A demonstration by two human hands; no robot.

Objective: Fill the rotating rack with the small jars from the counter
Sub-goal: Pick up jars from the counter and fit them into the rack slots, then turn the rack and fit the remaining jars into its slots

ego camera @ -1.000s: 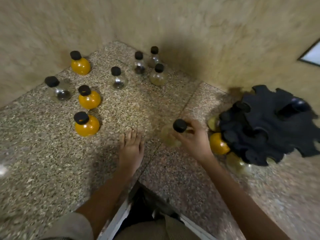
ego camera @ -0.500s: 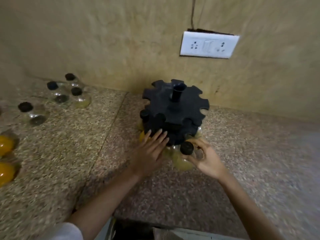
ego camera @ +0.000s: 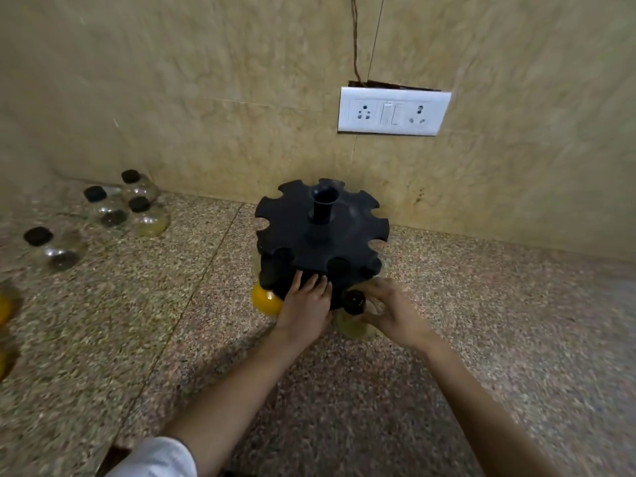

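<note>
1. One rotating rack [ego camera: 321, 242], black, with two notched tiers about a central post; stood on the counter [ego camera: 481, 321] close to the wall, below a white socket plate [ego camera: 392, 111].
2. One left hand [ego camera: 306, 304]; fingers laid straight against the near side of the rack's lower tier; nothing is gripped; the rack is judged to be steadied or turned by it.
3. One right hand [ego camera: 392, 311]; fingers curled round the neck of a pale jar [ego camera: 352, 327] with a black cap; the jar is held at the rim of the lower tier, just right of the left hand; whether its neck is already seated in a notch cannot be told, the spot being blurred.
4. One orange jar [ego camera: 265, 301], hung in the lower tier at the left; further dark caps are made out along that tier, but their number cannot be told.
5. Upper tier: every notch in view is seen unfilled.
6. Four loose jars [ego camera: 105, 210], glass with black caps, standing on the counter well apart from the rack at the far left; orange shapes [ego camera: 3, 309] at the edge of the view are taken for more jars, cut off by the frame.
7. Progress, as judged: an early stage; lower tier partly filled, one jar in hand, at least four to be fetched, the upper tier wholly to be loaded.
</note>
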